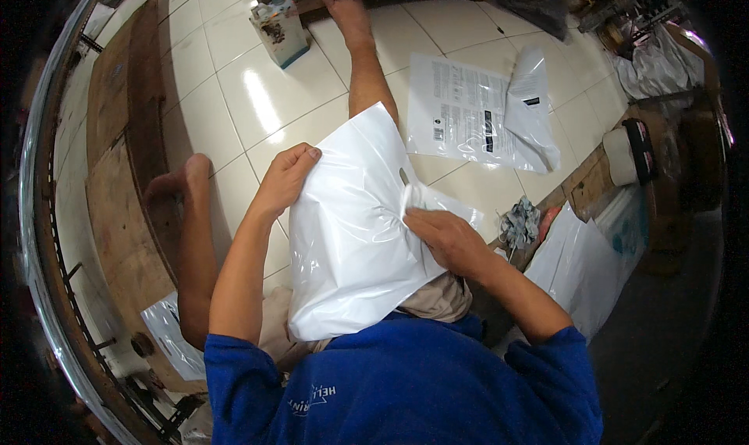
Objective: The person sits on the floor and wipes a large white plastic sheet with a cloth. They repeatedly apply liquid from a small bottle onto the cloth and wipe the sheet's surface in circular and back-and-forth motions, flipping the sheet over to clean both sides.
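Note:
A white glossy plastic bag [351,234] lies across my lap, with a small oval slot near its right edge. My left hand [287,178] is closed on the bag's upper left edge, thumb on top. Over at the bag's right side, my right hand [449,238] is closed on a bunched white wad [415,197], which looks like cloth. The wad presses against the bag, and creases spread leftward from that spot. Slight blur there hides exactly where the wad ends and the bag begins.
A printed white plastic bag [460,113] lies on the tiled floor ahead, one side folded over. Near my right side are a crumpled grey rag [520,225] and more white bags [573,265]. A stained container [279,35] stands beyond my foot; a wooden bench [125,172] runs along the left.

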